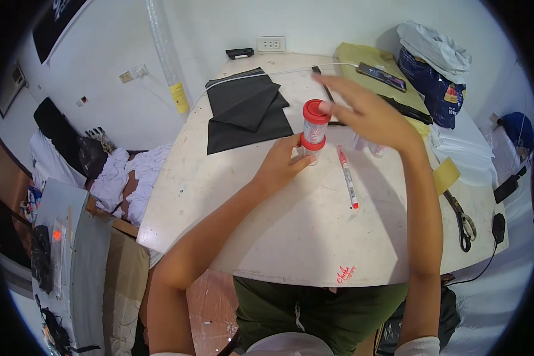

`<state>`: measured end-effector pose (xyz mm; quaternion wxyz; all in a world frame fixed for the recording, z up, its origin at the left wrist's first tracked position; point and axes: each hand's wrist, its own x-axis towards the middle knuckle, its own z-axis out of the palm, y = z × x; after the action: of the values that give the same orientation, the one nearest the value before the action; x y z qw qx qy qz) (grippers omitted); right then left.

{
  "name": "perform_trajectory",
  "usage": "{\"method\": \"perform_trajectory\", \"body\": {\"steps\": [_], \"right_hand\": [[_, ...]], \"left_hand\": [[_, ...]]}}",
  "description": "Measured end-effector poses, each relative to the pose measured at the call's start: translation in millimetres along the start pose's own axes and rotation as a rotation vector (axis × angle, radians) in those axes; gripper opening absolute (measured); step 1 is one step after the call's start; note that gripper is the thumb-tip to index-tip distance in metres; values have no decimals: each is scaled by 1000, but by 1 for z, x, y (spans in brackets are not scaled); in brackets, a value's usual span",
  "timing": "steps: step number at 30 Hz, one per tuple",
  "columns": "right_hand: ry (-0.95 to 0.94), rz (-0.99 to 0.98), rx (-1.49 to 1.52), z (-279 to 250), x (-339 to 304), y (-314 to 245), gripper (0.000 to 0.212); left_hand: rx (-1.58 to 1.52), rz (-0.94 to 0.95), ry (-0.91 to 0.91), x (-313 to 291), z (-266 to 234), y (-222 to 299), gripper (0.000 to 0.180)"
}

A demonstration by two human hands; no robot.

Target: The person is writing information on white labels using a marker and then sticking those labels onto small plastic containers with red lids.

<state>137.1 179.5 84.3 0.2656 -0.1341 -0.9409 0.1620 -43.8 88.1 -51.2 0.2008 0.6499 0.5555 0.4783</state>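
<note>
Two small clear jars with red lids stand stacked on the white table; the upper jar [315,132] rests on the lower jar [312,155]. My left hand [282,161] is closed around the lower jar, thumb in front. My right hand [374,115] is open beside the top red lid, fingers stretched out to the far left and the thumb close to the lid; whether it touches I cannot tell. Under the right hand another small container [376,151] shows only in part. A red-and-white marker [348,178] lies just right of the stack.
Black folded sheets [243,113] lie at the far left of the table [267,231]. A phone [382,78] rests on a yellow package at the back right, near a dark blue bag [430,86]. Scissors [461,222] and clear plastic sleeves [471,157] are along the right edge.
</note>
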Motion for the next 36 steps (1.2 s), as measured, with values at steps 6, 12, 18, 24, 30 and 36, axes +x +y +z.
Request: {"method": "perform_trajectory", "body": {"steps": [6,12,18,24,30,36], "right_hand": [[-224,217,-352,-24,-25,55,51],[-244,313,-258,-26,-22,60,26],[168,461,-98,-66,-24,0,45],[-121,687,42,-47,-15,-44,50],[-124,629,216,-53,-23,-49,65],[-394,505,254,-44,-19,-42,44]], "left_hand": [[99,-29,-70,1,0,3,50],[107,-64,-70,-1,-4,-1,58],[388,452,455,-6,-6,41,77],[-92,360,202,-36,24,88,73],[-869,-103,23,-35,14,92,59],[-525,76,-12,-39,12,90,58]]}}
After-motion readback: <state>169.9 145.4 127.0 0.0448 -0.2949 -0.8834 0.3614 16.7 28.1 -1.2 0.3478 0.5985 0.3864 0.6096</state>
